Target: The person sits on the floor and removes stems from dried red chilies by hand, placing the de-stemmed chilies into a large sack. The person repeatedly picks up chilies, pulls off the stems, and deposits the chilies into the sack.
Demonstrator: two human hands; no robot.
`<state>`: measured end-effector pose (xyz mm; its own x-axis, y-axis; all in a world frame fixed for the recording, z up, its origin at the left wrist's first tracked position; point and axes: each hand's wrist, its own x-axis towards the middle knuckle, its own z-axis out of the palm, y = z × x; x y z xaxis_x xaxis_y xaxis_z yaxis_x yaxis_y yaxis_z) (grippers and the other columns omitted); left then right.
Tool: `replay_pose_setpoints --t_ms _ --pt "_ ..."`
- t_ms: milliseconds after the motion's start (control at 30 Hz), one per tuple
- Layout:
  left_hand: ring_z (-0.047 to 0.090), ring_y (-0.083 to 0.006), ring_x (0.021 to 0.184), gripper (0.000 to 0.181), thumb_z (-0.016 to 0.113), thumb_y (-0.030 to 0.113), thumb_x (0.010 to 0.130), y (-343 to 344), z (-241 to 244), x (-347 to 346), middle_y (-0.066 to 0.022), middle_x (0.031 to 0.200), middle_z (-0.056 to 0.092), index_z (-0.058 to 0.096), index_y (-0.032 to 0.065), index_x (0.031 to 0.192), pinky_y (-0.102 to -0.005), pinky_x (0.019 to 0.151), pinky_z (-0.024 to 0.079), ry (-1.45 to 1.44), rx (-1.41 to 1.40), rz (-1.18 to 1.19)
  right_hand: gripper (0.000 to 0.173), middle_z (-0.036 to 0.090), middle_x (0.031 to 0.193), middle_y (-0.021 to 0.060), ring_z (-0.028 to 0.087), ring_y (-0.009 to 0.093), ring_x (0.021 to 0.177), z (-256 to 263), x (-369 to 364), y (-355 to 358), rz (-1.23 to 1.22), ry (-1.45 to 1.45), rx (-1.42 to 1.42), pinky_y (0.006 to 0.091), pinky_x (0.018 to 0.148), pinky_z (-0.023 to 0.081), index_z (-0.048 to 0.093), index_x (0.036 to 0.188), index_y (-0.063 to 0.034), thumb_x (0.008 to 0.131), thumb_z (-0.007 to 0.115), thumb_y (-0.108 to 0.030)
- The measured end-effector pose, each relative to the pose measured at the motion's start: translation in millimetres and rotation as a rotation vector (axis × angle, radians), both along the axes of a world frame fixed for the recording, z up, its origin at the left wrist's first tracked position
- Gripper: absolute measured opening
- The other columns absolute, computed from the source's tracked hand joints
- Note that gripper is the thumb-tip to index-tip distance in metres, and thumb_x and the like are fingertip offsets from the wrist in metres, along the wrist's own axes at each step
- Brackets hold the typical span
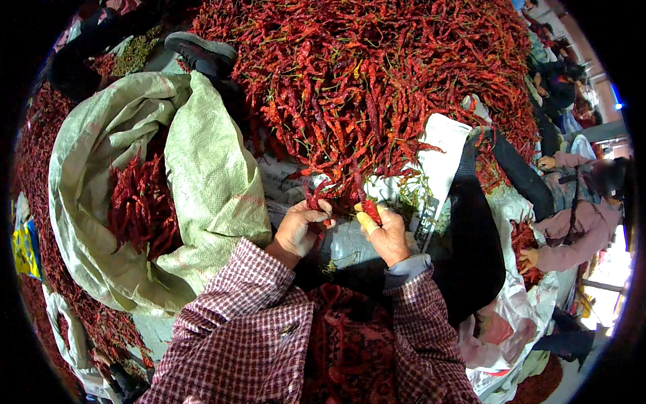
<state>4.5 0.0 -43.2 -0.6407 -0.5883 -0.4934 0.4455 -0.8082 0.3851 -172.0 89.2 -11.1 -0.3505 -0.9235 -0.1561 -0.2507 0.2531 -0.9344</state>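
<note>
Dried red chili peppers [373, 86] lie in a large heap in front of me, many with stems on. My left hand [302, 230] holds several red chilies between thumb and fingers at the heap's near edge. My right hand [384, 230], with yellow covering on its fingertips, pinches a red chili [371, 208] by the thumb and forefinger. The hands are a little apart. Loose green stems [411, 189] are scattered beyond my right hand on printed white sacking [446, 141]. To the left, an open pale green woven sack [217, 166] with a rolled rim holds red chilies [141, 207].
A shoe [201, 48] rests beside the heap at upper left. On the right, a co-worker in a pink top [580, 237] has a hand in a white sack [547, 303] with chilies. More chilies [55, 242] cover the floor at far left. My dark-clad leg [472, 242] borders the right side.
</note>
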Motion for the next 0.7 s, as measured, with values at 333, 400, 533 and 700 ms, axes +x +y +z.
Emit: replay_pose_setpoints --t_ms 333,400,533,700 --pt "0.056 -0.0124 0.067 0.012 0.066 0.012 0.087 4.1 16.6 -2.5 -0.0019 0.082 0.064 0.065 0.0036 0.095 -0.0260 0.053 0.045 -0.156 -0.103 -0.027 0.011 0.063 0.081 0.0068 0.057 0.012 0.071 14.2 11.1 0.9 0.234 -0.443 0.122 0.0277 0.066 0.046 0.060 0.093 0.0051 0.091 0.054 -0.004" --pt "0.055 -0.0114 0.067 0.013 0.065 0.014 0.087 1.9 14.5 -2.2 -0.0010 0.081 0.064 0.065 0.0038 0.096 -0.0265 0.052 0.044 -0.174 -0.040 0.017 0.011 0.062 0.078 0.0069 0.057 0.013 0.068 10.0 9.6 1.4 0.159 -0.479 0.178 0.0282 0.064 0.047 0.060 0.091 0.0046 0.091 0.054 -0.005" --pt "0.054 -0.0110 0.063 0.014 0.067 0.014 0.087 3.2 16.6 -3.6 -0.0017 0.080 0.064 0.066 0.0036 0.096 -0.0268 0.050 0.044 -0.154 -0.004 -0.007 0.010 0.062 0.072 0.0065 0.057 0.012 0.060 7.1 7.6 3.2 0.097 -0.441 0.240 0.0275 0.057 0.046 0.060 0.087 0.0027 0.090 0.057 -0.006" --pt "0.055 -0.0104 0.058 0.013 0.069 0.015 0.085 10.0 20.6 -8.9 -0.0009 0.073 0.062 0.067 0.0035 0.091 -0.0250 0.048 0.043 -0.288 -0.226 -0.150 0.011 0.061 0.068 0.0053 0.056 0.011 0.055 2.5 13.1 4.2 0.061 -0.393 0.343 0.0270 0.051 0.046 0.059 0.085 0.0030 0.089 0.059 -0.007"
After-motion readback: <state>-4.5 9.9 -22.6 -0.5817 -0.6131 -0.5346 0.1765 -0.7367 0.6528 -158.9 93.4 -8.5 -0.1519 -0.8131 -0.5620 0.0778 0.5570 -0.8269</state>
